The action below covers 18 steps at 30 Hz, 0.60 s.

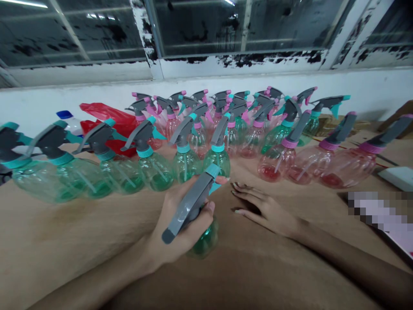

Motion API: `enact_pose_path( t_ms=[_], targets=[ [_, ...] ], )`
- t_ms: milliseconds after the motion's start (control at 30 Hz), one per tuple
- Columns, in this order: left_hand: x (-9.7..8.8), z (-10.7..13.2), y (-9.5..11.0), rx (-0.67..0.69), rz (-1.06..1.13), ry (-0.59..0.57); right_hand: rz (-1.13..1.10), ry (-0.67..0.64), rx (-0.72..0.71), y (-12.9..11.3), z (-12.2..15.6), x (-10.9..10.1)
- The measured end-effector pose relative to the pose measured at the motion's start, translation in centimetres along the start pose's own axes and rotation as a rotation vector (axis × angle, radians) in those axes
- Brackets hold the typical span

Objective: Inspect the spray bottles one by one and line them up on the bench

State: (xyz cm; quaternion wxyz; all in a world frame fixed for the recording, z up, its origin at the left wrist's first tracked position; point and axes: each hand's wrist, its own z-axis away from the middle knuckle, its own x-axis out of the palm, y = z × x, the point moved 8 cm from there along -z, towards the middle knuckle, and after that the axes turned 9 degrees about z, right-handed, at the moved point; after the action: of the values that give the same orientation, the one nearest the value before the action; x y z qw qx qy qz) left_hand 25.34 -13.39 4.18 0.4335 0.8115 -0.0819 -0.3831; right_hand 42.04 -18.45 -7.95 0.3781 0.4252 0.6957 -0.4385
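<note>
My left hand is wrapped round the neck of a green spray bottle, just under its grey trigger head with a teal nozzle. The hand hides much of that bottle. To its right, my right hand lies on the wooden table, fingers stretched out and holding nothing. Beyond my hands runs a row of green spray bottles with teal collars, reaching to the left edge. On the right stand several pink spray bottles with pink collars and grey heads.
More pink and green spray bottles crowd together at the back. Behind the left row lie a red plastic bag and a white bottle with a blue cap. A partly pixelated flat object is at the right. A white wall and windows close the back.
</note>
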Motion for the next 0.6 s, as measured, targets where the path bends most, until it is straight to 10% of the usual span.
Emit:
enact_pose_path(
  t_ms=[600],
  targets=[
    [0.1, 0.1, -0.2, -0.057, 0.082, 0.007, 0.009, -0.017, 0.005, 0.1, 0.0, 0.1]
  ],
)
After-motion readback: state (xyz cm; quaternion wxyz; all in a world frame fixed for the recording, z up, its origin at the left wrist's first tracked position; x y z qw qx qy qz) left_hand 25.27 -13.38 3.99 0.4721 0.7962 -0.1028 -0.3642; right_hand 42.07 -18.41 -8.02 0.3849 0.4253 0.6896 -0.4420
